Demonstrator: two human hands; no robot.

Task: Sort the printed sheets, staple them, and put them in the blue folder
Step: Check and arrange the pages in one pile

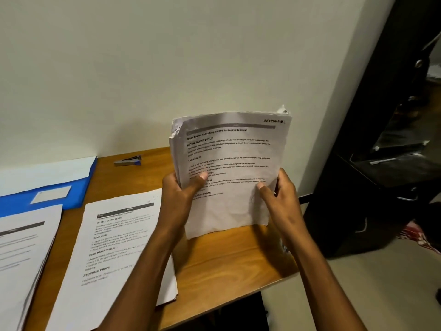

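Against a plain pale wall (167, 68), a wooden desk (226, 259) carried the work. Both hands held a sheaf of printed sheets (229, 168) upright, its bottom edge resting on the desk: the left hand (179, 194) gripped the left edge, thumb across the front; the right hand (279, 194) pinched the right edge likewise. Two further stacks (114, 254) (21, 254) lay flat to the left. Beyond them lay the blue folder (47, 187), with the stapler (128, 161) near the wall.

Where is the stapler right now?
In the head view, the stapler lies at the back of the wooden desk near the wall, between the blue folder and the held sheets.
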